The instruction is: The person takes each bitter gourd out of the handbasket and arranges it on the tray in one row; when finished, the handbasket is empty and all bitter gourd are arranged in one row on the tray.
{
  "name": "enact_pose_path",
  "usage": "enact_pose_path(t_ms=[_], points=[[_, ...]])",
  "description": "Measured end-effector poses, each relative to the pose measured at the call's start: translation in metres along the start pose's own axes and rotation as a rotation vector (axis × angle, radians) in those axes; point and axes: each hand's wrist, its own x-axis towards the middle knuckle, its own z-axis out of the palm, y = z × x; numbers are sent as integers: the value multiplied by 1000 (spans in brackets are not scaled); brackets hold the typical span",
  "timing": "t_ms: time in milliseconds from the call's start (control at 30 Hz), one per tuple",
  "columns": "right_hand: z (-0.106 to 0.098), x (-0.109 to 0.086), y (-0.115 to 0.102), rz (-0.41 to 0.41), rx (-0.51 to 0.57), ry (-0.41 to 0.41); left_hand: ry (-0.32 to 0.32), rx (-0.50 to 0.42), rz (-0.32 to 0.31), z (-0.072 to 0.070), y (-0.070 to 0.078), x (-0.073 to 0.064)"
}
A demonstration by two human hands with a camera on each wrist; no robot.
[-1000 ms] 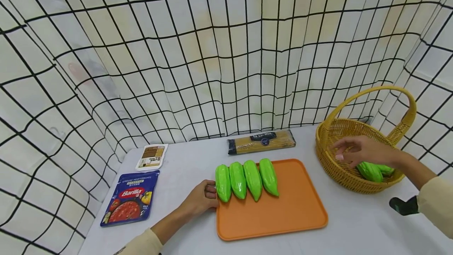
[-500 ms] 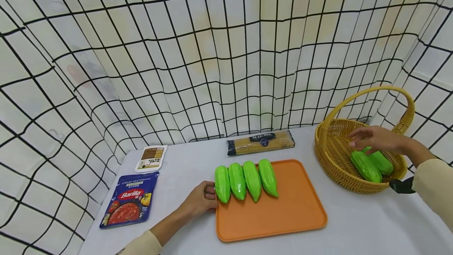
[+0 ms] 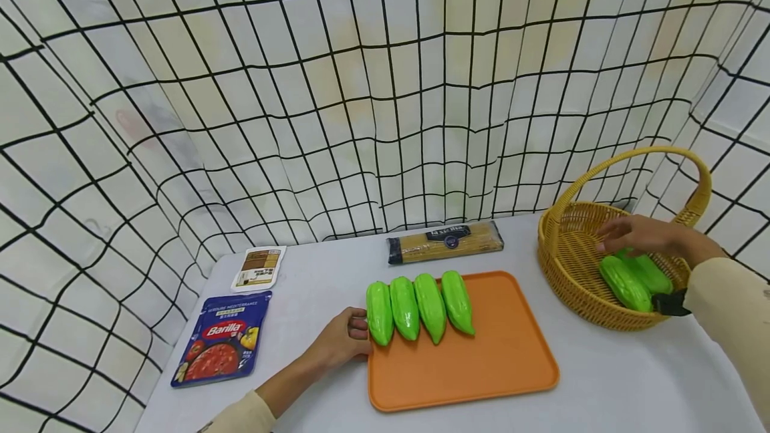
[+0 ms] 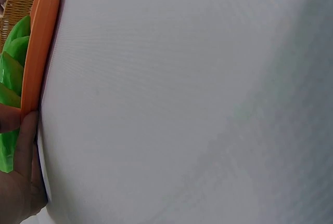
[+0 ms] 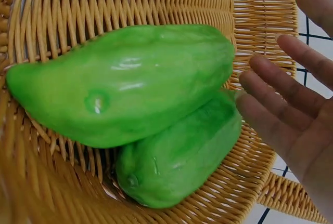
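My right hand (image 3: 640, 234) hovers over the wicker basket (image 3: 556, 272), its fingers spread and holding nothing. In the right wrist view, two glossy green, ridged, tapered vegetables lie in the basket: an upper vegetable (image 5: 125, 86) and a lower vegetable (image 5: 177, 161), just beyond the fingertips (image 5: 244, 81). My left hand (image 3: 338, 339) pinches the left rim of the orange tray (image 3: 463, 373), with the thumb over the rim and fingers outside it. Several similar green vegetables (image 3: 404, 309) stand side by side along the tray's upper left, the leftmost vegetable (image 3: 378, 313) beside that hand.
Behind the tray lies a pack of spaghetti (image 3: 445, 242). A blue Barilla sauce pouch (image 3: 222, 339) and a small white-and-brown packet (image 3: 259, 268) lie at the left. The basket's tall handle (image 3: 637, 152) arches up. A black grid net (image 3: 373, 85) surrounds the table's back and sides.
My right hand has moved from the basket's middle to the back right, uncovering the two green vegetables; its forearm has swung in over the basket's front rim. My left hand stays on the tray.
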Motion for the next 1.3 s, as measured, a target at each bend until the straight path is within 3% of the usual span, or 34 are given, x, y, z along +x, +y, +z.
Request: enact_pose_path(t_ms=[267,500,800,1300], points=[[3,13,0,45,5,-51,-5,-11,20,-1,0,-2],[7,19,-6,-1,19,-57,-4,-28,24,0,-2,0],[6,16,-2,-23,-34,-40,-9,-23,17,-1,0,-2],[4,8,6,35,-18,-73,-18,-40,10,0,0,0]])
